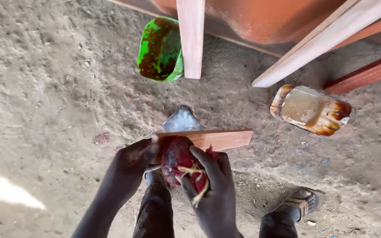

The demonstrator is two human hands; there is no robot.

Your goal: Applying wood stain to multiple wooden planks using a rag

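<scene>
My left hand (133,161) pinches the near end of the wooden strip (208,139), thumb on top. My right hand (212,180) clamps a red-stained rag (177,158) against it, low over the sandy ground (45,88). The green tub (160,49) sits beyond.

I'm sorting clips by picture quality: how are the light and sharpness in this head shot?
Head view: soft shade overall, one blown-out sun patch at lower left; the right hand with its red wad and the left hand are slightly soft; the plank reads clearly.
</scene>
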